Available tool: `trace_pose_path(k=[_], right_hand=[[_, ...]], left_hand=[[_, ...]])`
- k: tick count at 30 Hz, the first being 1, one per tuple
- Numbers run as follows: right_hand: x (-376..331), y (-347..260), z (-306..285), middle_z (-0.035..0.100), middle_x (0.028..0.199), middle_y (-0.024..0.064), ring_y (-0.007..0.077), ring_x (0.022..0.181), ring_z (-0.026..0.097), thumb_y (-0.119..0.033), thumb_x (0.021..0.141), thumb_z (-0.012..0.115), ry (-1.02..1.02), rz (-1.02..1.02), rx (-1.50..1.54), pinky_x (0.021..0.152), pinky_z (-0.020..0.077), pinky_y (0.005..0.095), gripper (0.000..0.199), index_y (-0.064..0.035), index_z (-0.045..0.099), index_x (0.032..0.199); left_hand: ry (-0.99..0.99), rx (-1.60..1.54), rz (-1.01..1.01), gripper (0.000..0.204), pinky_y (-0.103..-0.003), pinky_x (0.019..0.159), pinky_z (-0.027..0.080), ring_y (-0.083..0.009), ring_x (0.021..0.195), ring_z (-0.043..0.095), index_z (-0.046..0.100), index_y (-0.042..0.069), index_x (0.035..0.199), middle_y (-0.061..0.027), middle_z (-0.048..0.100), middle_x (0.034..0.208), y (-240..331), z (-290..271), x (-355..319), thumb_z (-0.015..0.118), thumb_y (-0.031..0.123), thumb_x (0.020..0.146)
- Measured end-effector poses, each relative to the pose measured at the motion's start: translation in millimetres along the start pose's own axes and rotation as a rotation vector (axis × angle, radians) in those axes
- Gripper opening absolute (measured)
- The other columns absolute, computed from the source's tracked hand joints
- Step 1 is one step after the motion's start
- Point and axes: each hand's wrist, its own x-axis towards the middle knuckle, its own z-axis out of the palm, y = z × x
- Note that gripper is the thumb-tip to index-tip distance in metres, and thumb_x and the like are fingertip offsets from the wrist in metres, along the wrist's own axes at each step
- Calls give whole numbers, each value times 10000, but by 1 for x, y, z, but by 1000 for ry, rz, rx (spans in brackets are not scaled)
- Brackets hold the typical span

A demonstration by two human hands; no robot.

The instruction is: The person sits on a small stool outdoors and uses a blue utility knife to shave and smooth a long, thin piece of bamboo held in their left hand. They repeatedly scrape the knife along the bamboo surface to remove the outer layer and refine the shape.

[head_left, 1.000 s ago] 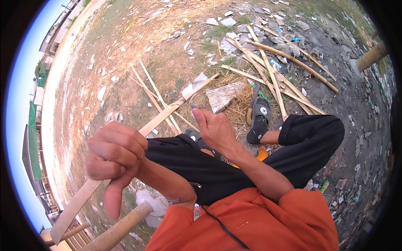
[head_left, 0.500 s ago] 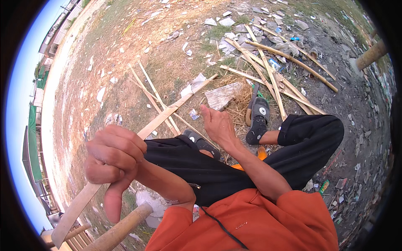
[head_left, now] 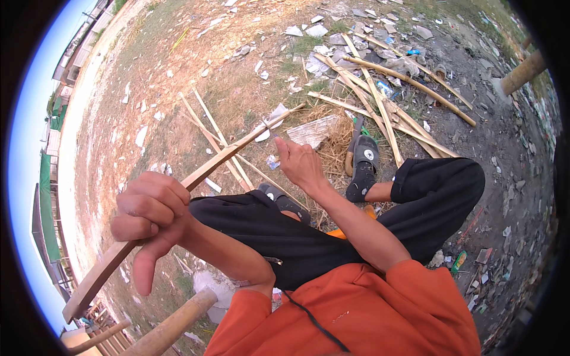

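Observation:
My left hand (head_left: 151,213) is wrapped round a long bamboo strip (head_left: 217,161), its thumb pointing down. The strip slants from the lower left, past my left knee, up to a narrow tip beyond my right hand. Close to that far end, my right hand (head_left: 303,166) is closed, with the thumb side toward the strip. A thin dark sliver (head_left: 266,123), perhaps a blade edge-on, crosses the strip just ahead of the thumb. What the right fingers grip is hidden.
Several split bamboo strips (head_left: 380,101) lie crossed beyond my right foot; more strips (head_left: 217,139) lie past my left foot. A curved-looking tool (head_left: 354,145) rests by the right sandal (head_left: 366,155). Bamboo poles stand at lower left (head_left: 178,320) and right (head_left: 522,73). Litter covers the ground.
The bamboo strip has rolled in my left hand, so its narrower edge shows. My left hand has moved slightly left and up; the right has shifted left, and the dark sliver now shows.

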Motion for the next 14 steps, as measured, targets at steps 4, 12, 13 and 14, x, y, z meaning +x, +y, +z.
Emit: trace_pose_path(k=[4,12,13,14], right_hand=[[-1,7,7,590,670,280,464,683,587,-439,952,337,-43,93,-88,656,465,520,570,12,647,795],[3,22,12,605,754,305,471,780,592,-498,942,314,-64,111,-46,737,463,521,616,3,652,822],[4,21,13,608,772,314,469,806,597,-511,938,314,-73,105,-30,755,469,522,616,-9,664,861],[4,20,13,608,772,314,469,806,597,-511,938,314,-76,104,-29,755,469,522,616,-9,664,861]], left_hand=[[-73,1,-4,646,-213,295,267,-62,326,265,321,117,641,40,271,468,3,-2,2,534,725,689],[-128,-31,0,647,-205,299,292,-63,318,289,320,122,640,38,299,466,-3,5,4,546,728,674],[-143,-39,0,648,-204,300,294,-64,318,291,320,123,640,38,302,465,-4,5,6,548,729,671],[-142,-35,-2,648,-204,300,294,-64,318,291,320,123,640,38,302,465,-3,5,7,548,729,671]])
